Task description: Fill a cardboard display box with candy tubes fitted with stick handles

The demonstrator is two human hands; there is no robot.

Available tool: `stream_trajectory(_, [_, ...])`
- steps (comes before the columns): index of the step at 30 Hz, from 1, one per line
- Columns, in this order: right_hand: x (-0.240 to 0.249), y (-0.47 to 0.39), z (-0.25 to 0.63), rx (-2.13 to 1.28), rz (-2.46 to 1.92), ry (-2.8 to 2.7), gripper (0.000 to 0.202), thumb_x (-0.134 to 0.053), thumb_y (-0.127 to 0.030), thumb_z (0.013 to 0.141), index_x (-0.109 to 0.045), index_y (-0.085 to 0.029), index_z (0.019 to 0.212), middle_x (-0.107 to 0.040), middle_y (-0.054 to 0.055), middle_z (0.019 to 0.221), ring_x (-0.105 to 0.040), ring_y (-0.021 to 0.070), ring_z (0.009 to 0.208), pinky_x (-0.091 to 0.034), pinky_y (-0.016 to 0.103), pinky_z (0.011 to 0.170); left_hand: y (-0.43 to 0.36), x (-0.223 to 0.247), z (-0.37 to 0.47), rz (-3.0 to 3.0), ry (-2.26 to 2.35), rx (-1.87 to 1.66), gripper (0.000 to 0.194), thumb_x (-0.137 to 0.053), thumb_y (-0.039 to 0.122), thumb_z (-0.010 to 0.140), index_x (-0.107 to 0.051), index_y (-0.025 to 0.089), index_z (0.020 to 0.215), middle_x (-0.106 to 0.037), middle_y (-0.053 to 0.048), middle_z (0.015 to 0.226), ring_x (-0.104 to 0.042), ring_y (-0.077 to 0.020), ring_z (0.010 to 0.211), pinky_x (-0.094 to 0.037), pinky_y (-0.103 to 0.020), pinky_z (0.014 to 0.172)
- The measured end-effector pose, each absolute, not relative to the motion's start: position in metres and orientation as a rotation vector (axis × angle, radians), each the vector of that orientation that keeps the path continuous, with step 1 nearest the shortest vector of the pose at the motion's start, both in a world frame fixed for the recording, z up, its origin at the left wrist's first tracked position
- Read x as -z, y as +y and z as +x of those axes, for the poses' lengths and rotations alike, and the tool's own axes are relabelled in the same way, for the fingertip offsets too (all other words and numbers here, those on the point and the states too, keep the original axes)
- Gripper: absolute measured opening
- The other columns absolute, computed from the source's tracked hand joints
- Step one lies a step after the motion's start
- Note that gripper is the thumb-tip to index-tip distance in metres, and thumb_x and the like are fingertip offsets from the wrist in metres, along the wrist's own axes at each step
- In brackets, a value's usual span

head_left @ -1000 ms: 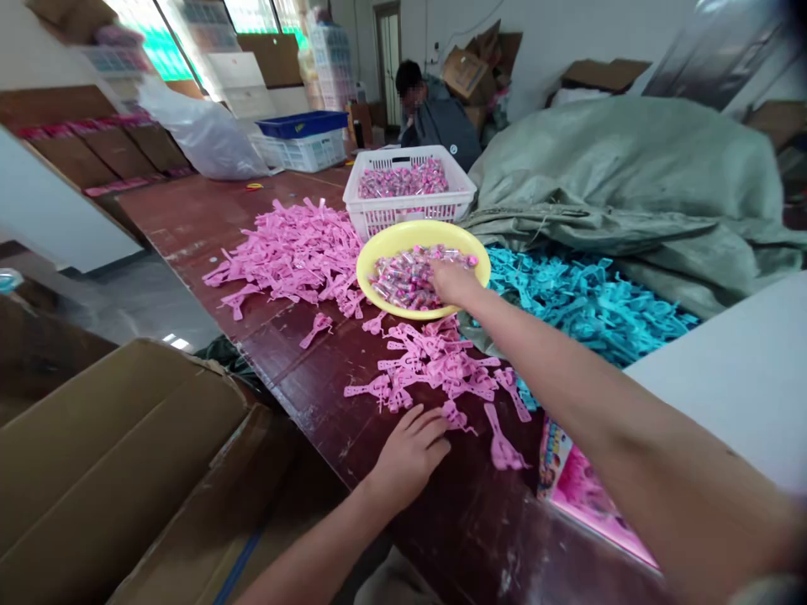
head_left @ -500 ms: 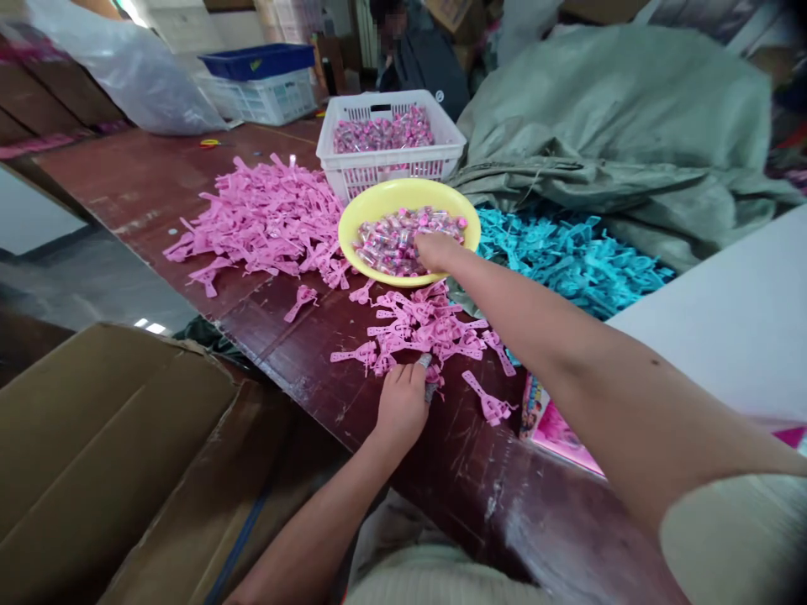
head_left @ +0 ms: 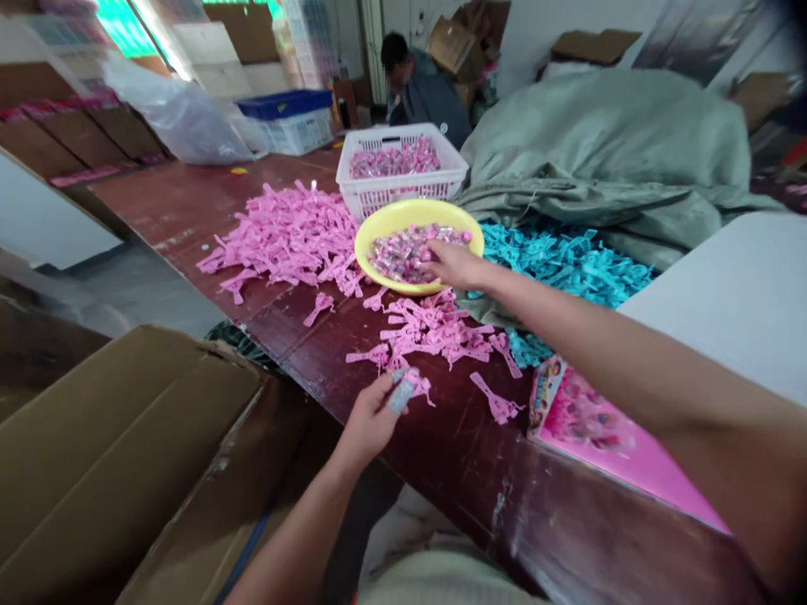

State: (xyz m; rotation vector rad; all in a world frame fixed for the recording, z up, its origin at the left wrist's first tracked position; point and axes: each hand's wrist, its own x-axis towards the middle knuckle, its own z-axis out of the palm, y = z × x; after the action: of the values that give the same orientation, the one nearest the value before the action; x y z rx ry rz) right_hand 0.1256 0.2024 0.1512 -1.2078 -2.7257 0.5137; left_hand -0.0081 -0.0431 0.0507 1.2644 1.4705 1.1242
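Note:
My left hand [head_left: 371, 420] is closed on a pink plastic piece [head_left: 416, 382] just above the table's near edge; grey wrapping covers some of its fingertips. My right hand [head_left: 455, 264] reaches into the yellow bowl [head_left: 373, 225], its fingers closed around one of the small clear tubes with pink caps [head_left: 403, 249]; the fingertips are partly lost among them. Between the hands lies a small heap of pink plastic pieces [head_left: 435, 326], flat with a handle-like end. One single pink piece [head_left: 496, 398] rests apart, to the right of my left hand.
A larger pink heap [head_left: 290, 235] lies left of the bowl. Behind stands a white crate [head_left: 403, 186] of tubes. Turquoise pieces [head_left: 561, 265] spread beside a green tarp [head_left: 605, 134]. A pink printed box [head_left: 605, 428] is at right, cardboard [head_left: 126, 437] at left. A person [head_left: 429, 92] sits behind.
My left hand has drawn back from the small heap, now with a pink piece in it. My right hand stays in the bowl and shows more of its fingers. The view has tilted up.

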Motion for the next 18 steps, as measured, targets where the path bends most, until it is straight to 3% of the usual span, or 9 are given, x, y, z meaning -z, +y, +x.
stream_trajectory(3, [-0.152,0.147,0.178,-0.809,-0.725,-2.772,0.026,-0.05,-0.038,0.102,-0.061,-0.023,0.12,-0.069,0.007,0.118,-0.064,0.021,0.103,-0.05,0.033,0.091,-0.043,-0.065,-0.006,1.352,1.44,-1.105,0.026,-0.06,0.036,0.096,-0.074,0.02,0.11,-0.064,0.0,0.079,-0.057,-0.012,0.068,-0.048,-0.024,0.07])
stream_trajectory(7, [-0.141,0.077,0.231,-0.982,-0.541,-2.714,0.018,-0.055,-0.033,0.101,-0.065,-0.023,0.113,-0.069,0.006,0.108,-0.064,0.0199,0.103,-0.051,0.035,0.092,-0.037,-0.081,0.014,1.483,1.315,-1.078,0.018,-0.062,0.03,0.095,-0.077,0.019,0.095,-0.069,-0.003,0.088,-0.061,-0.0138,0.08,-0.047,-0.025,0.076])
stream_trajectory(11, [-0.129,0.048,0.253,-0.863,-0.614,-2.629,0.019,-0.053,-0.026,0.102,-0.062,-0.023,0.118,-0.068,0.009,0.113,-0.065,0.0206,0.105,-0.053,0.035,0.091,-0.036,-0.088,0.032,1.673,1.313,-0.985,0.017,-0.058,0.017,0.094,-0.075,0.019,0.094,-0.07,-0.004,0.097,-0.065,-0.0161,0.09,-0.048,-0.026,0.08])
stream_trajectory(18, [-0.121,0.023,0.27,-0.528,-0.562,-2.689,0.034,-0.045,-0.01,0.098,-0.058,-0.023,0.127,-0.067,0.012,0.117,-0.063,0.0261,0.115,-0.057,0.045,0.096,-0.047,-0.091,0.044,2.097,1.472,-0.792,0.033,-0.05,0.005,0.086,-0.073,0.023,0.103,-0.072,-0.001,0.116,-0.069,-0.0173,0.099,-0.055,-0.027,0.083])
